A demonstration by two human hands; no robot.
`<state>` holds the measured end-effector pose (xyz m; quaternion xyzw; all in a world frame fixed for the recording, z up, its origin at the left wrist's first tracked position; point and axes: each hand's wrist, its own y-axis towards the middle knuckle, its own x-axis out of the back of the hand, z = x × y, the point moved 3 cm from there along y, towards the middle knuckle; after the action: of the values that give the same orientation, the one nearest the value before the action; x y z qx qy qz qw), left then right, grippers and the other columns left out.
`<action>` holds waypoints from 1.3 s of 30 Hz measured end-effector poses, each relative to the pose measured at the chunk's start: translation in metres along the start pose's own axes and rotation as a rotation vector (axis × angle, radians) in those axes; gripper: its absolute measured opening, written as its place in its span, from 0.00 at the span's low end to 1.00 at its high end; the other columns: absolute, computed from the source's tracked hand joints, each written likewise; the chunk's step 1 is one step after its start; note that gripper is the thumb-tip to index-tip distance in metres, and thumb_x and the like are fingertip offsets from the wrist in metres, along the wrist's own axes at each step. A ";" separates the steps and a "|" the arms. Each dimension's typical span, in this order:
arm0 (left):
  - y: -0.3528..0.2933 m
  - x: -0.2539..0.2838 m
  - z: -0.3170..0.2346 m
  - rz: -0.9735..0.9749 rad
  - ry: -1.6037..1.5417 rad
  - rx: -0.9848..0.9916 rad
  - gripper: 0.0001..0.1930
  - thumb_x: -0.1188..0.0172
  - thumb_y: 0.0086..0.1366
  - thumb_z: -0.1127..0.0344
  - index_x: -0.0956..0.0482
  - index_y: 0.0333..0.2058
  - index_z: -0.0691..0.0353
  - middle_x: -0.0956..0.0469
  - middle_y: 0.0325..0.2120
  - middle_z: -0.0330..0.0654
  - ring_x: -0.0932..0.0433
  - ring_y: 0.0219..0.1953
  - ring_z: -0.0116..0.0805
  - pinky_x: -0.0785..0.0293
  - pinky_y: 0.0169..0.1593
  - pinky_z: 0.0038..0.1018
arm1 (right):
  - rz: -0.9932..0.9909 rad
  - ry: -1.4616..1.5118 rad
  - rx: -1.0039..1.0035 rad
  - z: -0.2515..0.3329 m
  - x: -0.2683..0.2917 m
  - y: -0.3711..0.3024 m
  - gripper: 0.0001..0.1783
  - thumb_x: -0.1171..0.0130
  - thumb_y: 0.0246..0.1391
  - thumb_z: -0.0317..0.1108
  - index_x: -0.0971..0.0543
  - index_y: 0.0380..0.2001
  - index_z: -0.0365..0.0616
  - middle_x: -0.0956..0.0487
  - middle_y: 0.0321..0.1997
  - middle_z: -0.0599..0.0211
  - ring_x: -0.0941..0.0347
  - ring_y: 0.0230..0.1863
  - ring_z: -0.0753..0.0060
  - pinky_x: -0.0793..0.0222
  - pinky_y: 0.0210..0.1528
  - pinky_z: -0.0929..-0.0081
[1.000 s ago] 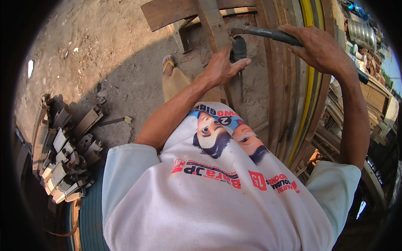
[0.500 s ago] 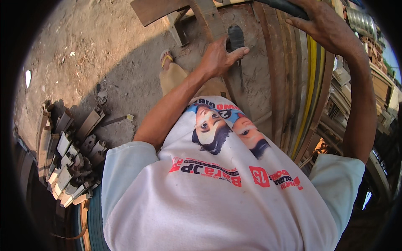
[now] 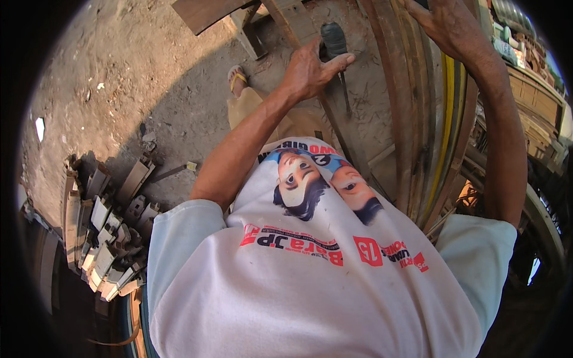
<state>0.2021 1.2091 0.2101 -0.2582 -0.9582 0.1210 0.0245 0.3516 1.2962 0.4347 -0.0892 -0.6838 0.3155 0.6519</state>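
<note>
My left hand [image 3: 307, 70] is in front of me at top centre, its thumb stretched out to the right. It closes around the lower part of a black-wrapped handle [image 3: 333, 39]; most of its fingers are hidden. A thin dark cord or rod hangs below the handle. My right hand [image 3: 449, 27] reaches to the upper right, over the edge of the long wooden boards [image 3: 391, 71]. It grips a black curved bar [image 3: 422, 3], nearly all of which lies beyond the upper edge.
A wooden bench [image 3: 248, 36] with a board on top stands on the dirt floor [image 3: 113, 89]. Wood offcuts [image 3: 113, 232] are heaped at left. A yellow strip [image 3: 449, 107] runs along the boards. More stacked timber [image 3: 534, 110] lies at far right. My sandalled foot [image 3: 237, 80] is beside the bench.
Both hands sit slightly higher and farther left in the picture. The black curved bar has mostly slipped out past the upper edge. The surroundings have shifted a little as my view moved.
</note>
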 end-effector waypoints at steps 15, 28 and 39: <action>-0.024 -0.017 -0.012 -0.056 -0.102 -0.142 0.27 0.34 0.69 0.51 0.29 0.52 0.68 0.14 0.37 0.51 0.13 0.40 0.40 0.17 0.45 0.35 | -0.227 0.727 -0.541 -0.021 -0.202 -0.149 0.28 0.38 0.66 0.50 0.23 0.57 0.39 0.20 0.38 0.57 0.24 0.40 0.64 0.28 0.47 0.65; -0.101 -0.082 -0.079 -0.109 0.411 -0.602 0.22 0.29 0.64 0.65 0.28 0.52 0.62 0.17 0.41 0.49 0.13 0.41 0.44 0.15 0.45 0.39 | -0.306 1.363 -0.475 -0.039 -0.281 -0.229 0.27 0.41 0.65 0.42 0.26 0.62 0.38 0.19 0.44 0.58 0.23 0.32 0.76 0.26 0.30 0.74; -0.047 -0.011 -0.062 -0.664 0.154 -0.309 0.20 0.32 0.63 0.64 0.31 0.47 0.63 0.23 0.38 0.53 0.20 0.37 0.41 0.21 0.40 0.39 | -0.426 1.479 -0.078 -0.025 -0.214 -0.254 0.35 0.33 0.61 0.50 0.29 0.60 0.36 0.18 0.46 0.49 0.17 0.46 0.58 0.21 0.40 0.74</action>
<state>0.1956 1.1778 0.2823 0.0578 -0.9920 -0.0592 0.0954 0.4769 0.9910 0.3940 -0.1664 -0.0832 0.0169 0.9824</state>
